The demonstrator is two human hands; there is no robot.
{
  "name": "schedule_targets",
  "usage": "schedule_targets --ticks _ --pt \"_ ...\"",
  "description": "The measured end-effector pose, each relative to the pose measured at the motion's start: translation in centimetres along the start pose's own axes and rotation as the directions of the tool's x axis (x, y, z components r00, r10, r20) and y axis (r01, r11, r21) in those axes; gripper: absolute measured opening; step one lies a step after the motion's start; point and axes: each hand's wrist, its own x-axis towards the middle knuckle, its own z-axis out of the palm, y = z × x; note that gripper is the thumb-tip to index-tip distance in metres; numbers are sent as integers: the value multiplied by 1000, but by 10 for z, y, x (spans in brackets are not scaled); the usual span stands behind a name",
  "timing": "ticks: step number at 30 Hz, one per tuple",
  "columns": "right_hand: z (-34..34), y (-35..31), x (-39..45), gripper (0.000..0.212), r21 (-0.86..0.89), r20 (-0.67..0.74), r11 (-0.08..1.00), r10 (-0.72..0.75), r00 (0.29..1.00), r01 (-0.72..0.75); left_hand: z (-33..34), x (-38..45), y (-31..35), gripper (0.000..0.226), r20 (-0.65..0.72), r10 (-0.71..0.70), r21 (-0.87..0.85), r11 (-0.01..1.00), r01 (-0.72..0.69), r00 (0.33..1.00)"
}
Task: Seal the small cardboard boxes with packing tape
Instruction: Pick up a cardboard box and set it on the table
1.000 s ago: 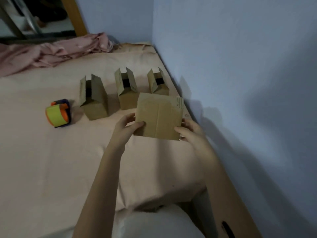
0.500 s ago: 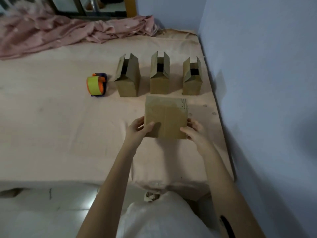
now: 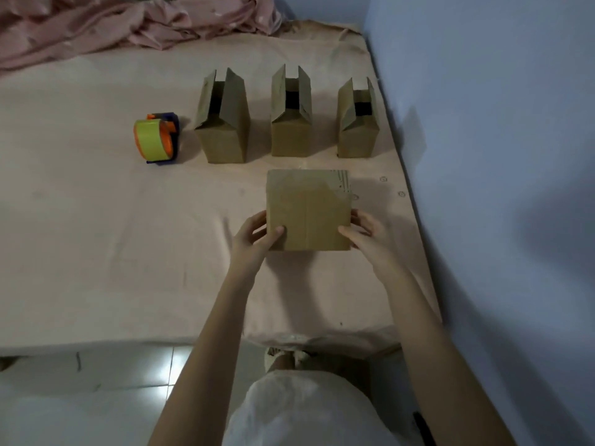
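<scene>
Near the right side of the pink-sheeted bed (image 3: 96,252), both hands are on a closed cardboard box (image 3: 308,210). The left hand (image 3: 254,235) grips its left edge, thumb laid over the top face and fingers curled round the side; the right hand (image 3: 365,231) clasps the right edge the same way, thumb on top (its fingers are partly hidden behind the box). And the top flaps are folded flat, a centre seam running down the face!

Behind it, three more boxes stand in a row, all with flaps up and open: the left open box (image 3: 223,123), the middle open box (image 3: 291,119) and the right open box (image 3: 357,123), that last one close to the blue wall (image 3: 499,123). Just beside the left open box sits the tape dispenser (image 3: 156,138), a yellow-green roll in an orange and blue frame, lying on the sheet well apart from either hand.

Over at the far edge, a crumpled pink blanket (image 3: 128,20) is bunched along the bed. Down below, pale floor tiles (image 3: 96,381) show past the mattress edge.
</scene>
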Motion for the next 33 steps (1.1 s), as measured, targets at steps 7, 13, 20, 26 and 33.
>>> schedule_targets --ticks 7,13,20,26,33 --pt "0 42 -2 27 55 -98 984 -162 982 168 -12 5 -40 58 52 153 35 987 -155 987" --pt "36 81 -11 23 53 -100 941 -328 939 334 -19 2 -69 62 116 337 23 940 -342 934" --pt "33 99 12 11 32 -143 884 -457 878 466 -20 20 -86 58 106 467 107 872 -477 878" --pt "30 110 4 9 39 -190 858 -497 847 512 -21 -1 -104 42 194 507 -35 859 -511 840" --pt "16 124 -32 35 -112 -142 851 -524 840 513 -17 -39 -120 59 147 556 95 815 -572 818"
